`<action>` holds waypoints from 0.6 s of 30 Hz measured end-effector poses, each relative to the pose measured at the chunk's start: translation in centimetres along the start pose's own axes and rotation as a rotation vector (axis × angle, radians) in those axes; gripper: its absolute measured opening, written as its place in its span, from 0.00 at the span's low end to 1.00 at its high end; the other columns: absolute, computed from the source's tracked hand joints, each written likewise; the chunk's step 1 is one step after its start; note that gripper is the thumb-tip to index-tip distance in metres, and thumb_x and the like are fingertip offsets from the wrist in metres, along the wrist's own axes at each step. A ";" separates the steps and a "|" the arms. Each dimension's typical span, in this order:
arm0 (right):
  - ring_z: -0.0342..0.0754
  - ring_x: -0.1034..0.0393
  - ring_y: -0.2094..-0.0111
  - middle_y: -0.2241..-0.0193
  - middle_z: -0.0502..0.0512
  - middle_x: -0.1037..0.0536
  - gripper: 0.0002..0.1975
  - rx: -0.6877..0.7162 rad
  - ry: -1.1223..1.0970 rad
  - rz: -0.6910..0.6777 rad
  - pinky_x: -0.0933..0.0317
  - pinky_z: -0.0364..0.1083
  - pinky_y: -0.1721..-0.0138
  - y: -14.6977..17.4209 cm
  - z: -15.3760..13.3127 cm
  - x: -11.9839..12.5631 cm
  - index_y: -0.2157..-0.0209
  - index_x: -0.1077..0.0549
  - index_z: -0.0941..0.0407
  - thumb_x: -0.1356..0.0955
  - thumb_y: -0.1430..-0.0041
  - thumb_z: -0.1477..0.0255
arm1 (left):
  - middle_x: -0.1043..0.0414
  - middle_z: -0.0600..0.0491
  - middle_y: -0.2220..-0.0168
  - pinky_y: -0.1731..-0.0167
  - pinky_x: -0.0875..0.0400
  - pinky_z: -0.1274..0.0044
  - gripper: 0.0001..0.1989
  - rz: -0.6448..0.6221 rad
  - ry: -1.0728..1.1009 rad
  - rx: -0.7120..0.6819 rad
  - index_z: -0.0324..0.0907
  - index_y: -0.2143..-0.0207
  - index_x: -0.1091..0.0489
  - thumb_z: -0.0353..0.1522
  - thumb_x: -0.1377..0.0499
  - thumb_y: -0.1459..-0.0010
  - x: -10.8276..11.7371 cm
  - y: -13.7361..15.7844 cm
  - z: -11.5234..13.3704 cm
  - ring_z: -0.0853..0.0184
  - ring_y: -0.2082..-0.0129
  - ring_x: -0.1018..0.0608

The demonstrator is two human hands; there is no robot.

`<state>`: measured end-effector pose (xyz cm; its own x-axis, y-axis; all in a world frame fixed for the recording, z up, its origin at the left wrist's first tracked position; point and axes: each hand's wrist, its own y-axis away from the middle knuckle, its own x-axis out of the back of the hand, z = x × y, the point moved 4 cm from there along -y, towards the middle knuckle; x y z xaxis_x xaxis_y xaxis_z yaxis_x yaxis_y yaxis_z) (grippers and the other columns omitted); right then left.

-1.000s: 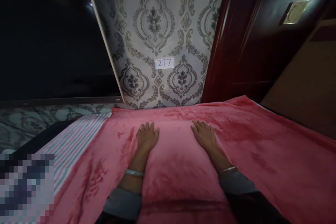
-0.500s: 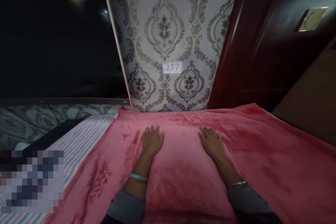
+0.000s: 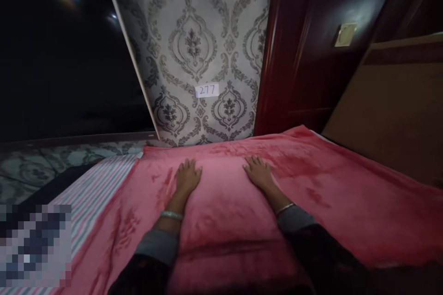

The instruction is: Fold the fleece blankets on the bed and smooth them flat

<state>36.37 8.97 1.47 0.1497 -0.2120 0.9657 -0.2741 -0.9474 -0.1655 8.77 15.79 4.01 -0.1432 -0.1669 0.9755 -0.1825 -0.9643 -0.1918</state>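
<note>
A plush pink-red blanket (image 3: 221, 221) spreads over a wide flat surface in front of me. My left hand (image 3: 188, 176) lies flat on it with the fingers spread, just left of the middle. To the right, my right hand (image 3: 259, 173) rests palm down on the same blanket, its fingers apart. Between the two hands is a smooth, lighter pink stretch of the pile, with a dark crease across it nearer to me. Neither hand grips the cloth. A bracelet circles each wrist.
Striped cloth (image 3: 100, 184) shows along the blanket's left side. A large dark screen (image 3: 69, 64) stands at the far left. Behind the blanket are patterned wallpaper with a paper label (image 3: 207, 90) reading 277, and a dark red wooden panel (image 3: 297, 55). A brown board (image 3: 391, 106) leans at the right.
The view has turned to the right, so wall, screen and blanket sit farther left. Both hands stay flat on the blanket, about as far apart as before.
</note>
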 end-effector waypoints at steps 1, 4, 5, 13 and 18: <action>0.59 0.52 0.31 0.31 0.58 0.45 0.26 -0.009 -0.001 -0.027 0.52 0.65 0.36 0.5 0.5 0.3 0.32 0.40 0.51 0.44 0.29 0.62 | 0.46 0.35 0.31 0.38 0.40 0.59 0.30 -0.011 0.003 -0.007 0.36 0.32 0.44 0.40 0.54 0.32 0.5 0.1 -0.1 0.49 0.34 0.38; 0.61 0.54 0.30 0.30 0.58 0.48 0.28 -0.035 -0.037 -0.083 0.52 0.65 0.35 2.7 3.3 0.6 0.31 0.42 0.52 0.44 0.29 0.61 | 0.49 0.35 0.30 0.35 0.45 0.57 0.30 -0.049 0.011 -0.053 0.37 0.31 0.46 0.40 0.54 0.32 2.0 1.6 -1.0 0.50 0.31 0.42; 0.61 0.54 0.30 0.30 0.59 0.48 0.29 -0.021 -0.070 -0.088 0.52 0.64 0.34 3.8 4.4 0.6 0.31 0.42 0.54 0.44 0.30 0.61 | 0.48 0.37 0.30 0.35 0.46 0.56 0.29 -0.053 0.017 -0.095 0.38 0.32 0.45 0.40 0.53 0.32 2.4 2.8 -1.6 0.51 0.30 0.44; 0.55 0.44 0.33 0.32 0.58 0.41 0.36 0.167 -0.517 -0.034 0.47 0.57 0.34 17.3 11.8 -1.1 0.30 0.47 0.53 0.42 0.33 0.52 | 0.45 0.45 0.30 0.35 0.40 0.59 0.30 0.182 0.125 -0.533 0.48 0.31 0.46 0.39 0.48 0.34 0.4 20.1 -7.5 0.54 0.31 0.42; 0.58 0.47 0.32 0.31 0.61 0.44 0.40 0.288 -0.458 0.062 0.46 0.60 0.35 20.7 12.0 -2.0 0.29 0.48 0.52 0.36 0.38 0.55 | 0.43 0.42 0.31 0.37 0.36 0.60 0.30 0.222 0.123 -0.508 0.45 0.32 0.44 0.33 0.47 0.36 -0.5 22.3 -8.0 0.54 0.32 0.38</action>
<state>41.75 -13.12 -6.24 0.5576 -0.2912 0.7773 -0.0333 -0.9435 -0.3296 -3.01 -4.02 -1.58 -0.3381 -0.3002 0.8919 -0.5758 -0.6837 -0.4484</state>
